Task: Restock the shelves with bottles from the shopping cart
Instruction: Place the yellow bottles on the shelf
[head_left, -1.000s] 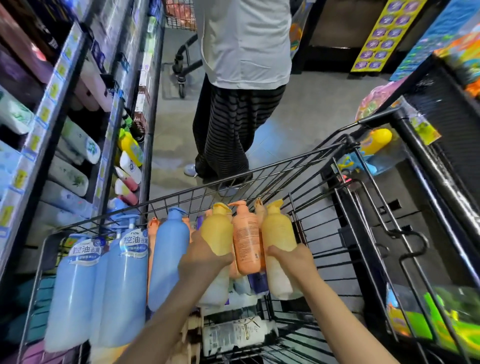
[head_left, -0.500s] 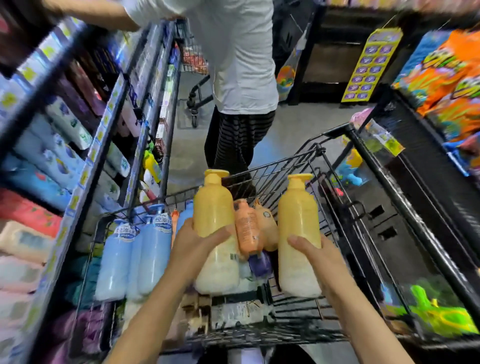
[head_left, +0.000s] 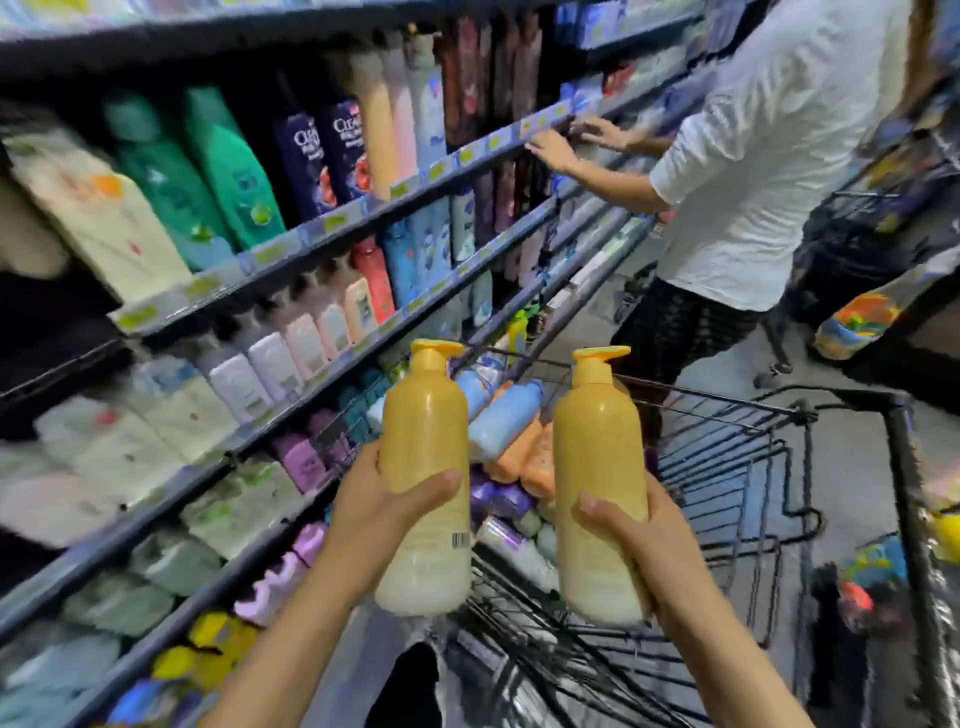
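Currently mid-transfer: one yellow pump bottle in each hand, both lifted clear of the shopping cart (head_left: 727, 415) and upright. Left hand (head_left: 384, 512) wraps the left yellow bottle (head_left: 425, 467) around its middle, thumb across the front, barcode facing me near the bottom. Right hand (head_left: 641, 540) grips the right yellow bottle (head_left: 597, 478) low on the body, thumb in front, fingers behind it. The two bottles sit side by side, apart, not touching.

Cart is below and behind them with plenty of stock in it: light blue bottles (head_left: 506, 415), orange bottles (head_left: 530, 457), some purple-capped ones lower down. So the task is early-to-mid, I'd judge, a lot left to move.

Shelves (head_left: 332, 228) run along my left, several tiers, mostly full. View there is motion-blurred, so I can't read labels or pick out a matching yellow row; there may be something yellow on the bottom tier, not sure.

Next move needs: find the slot for this product, turn left, set the bottles down upright with pumps facing out, one hand at a time since both are loaded.

Another person in a white shirt (head_left: 769, 171) is working the same shelves further up the aisle, hands on a middle tier. Well apart from me, but the aisle is tight beside the cart.
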